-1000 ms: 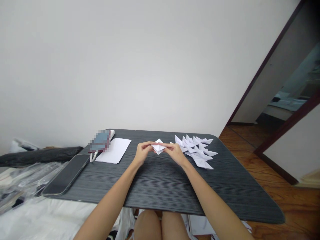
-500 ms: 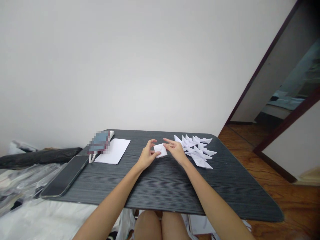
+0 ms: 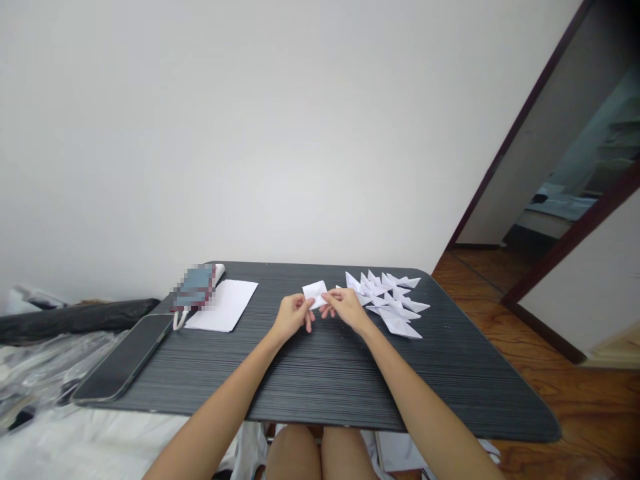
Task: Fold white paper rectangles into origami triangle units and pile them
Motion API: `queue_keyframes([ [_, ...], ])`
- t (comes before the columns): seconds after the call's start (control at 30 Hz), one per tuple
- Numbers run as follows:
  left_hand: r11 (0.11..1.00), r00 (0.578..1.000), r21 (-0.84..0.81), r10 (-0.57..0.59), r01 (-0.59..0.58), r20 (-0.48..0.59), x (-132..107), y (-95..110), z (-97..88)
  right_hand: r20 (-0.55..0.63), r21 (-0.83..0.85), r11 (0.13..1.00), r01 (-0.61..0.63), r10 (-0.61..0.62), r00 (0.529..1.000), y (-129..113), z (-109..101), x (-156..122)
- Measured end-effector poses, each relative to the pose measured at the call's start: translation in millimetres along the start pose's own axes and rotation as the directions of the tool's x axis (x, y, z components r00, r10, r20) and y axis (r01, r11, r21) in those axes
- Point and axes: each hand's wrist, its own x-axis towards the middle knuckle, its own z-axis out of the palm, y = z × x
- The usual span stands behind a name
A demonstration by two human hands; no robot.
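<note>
Between my two hands is a small folded square of white paper [image 3: 315,291], held up over the dark table. My left hand [image 3: 293,316] pinches its lower left edge between thumb and fingers. At its lower right edge my right hand [image 3: 344,307] pinches it the same way. Just right of my right hand lies a cluster of folded white paper boats [image 3: 395,308], several of them overlapping with their points sticking up. A stack of white paper sheets [image 3: 231,303] lies to the left of my left hand.
The black wood-grain table [image 3: 465,373] stands against a white wall. A phone [image 3: 123,360] lies at its left edge, near a pixelated item [image 3: 195,288] with a white cable [image 3: 180,320]. Plastic-wrapped stuff [image 3: 45,373] is heaped left of the table. A doorway opens at right.
My fingers have shifted from the paper's sides to its lower edge, and the thumbs now press there. The paper has turned slightly and moved up a little. The view has shifted slightly.
</note>
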Motion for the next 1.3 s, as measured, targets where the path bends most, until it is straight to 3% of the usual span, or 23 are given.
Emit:
queue_keyframes([
  [0.3,0.992,0.995,-0.095,-0.081,0.086,0.054,1.9,3.9,2.0,0.007,-0.142,0.984,0.104,-0.104,0.995,-7.3,-3.6,-5.6],
  [0.5,0.995,0.999,-0.099,0.015,-0.012,0.034,-0.1,4.7,2.7,0.068,-0.015,0.999,0.042,-0.040,0.997,-11.0,-1.6,-5.3],
  [0.73,0.996,0.992,-0.013,0.087,-0.089,-0.086,4.3,-0.2,-3.7,0.108,-0.077,0.997,0.015,-0.007,0.994,-16.4,-3.8,-7.9],
  [0.9,0.990,0.986,0.070,0.128,-0.121,-0.103,3.4,0.6,-8.0,0.046,0.005,0.999,-0.033,0.033,0.998,-11.7,-0.8,-5.0],
  [0.97,0.972,0.977,0.135,0.204,-0.194,-0.062,0.8,6.5,-11.1,-0.011,0.064,0.997,-0.052,0.053,0.999,-9.8,-3.0,-3.7],
  [1.07,0.920,0.952,0.243,0.297,-0.307,0.079,-1.9,13.5,-16.7,-0.018,0.127,0.990,-0.057,0.060,0.998,-9.5,-7.7,-4.0],
  [1.3,0.966,0.967,0.070,0.243,-0.249,0.078,1.0,8.2,-20.0,0.085,0.131,0.991,-0.013,0.002,0.996,-13.2,-9.1,-6.7],
])
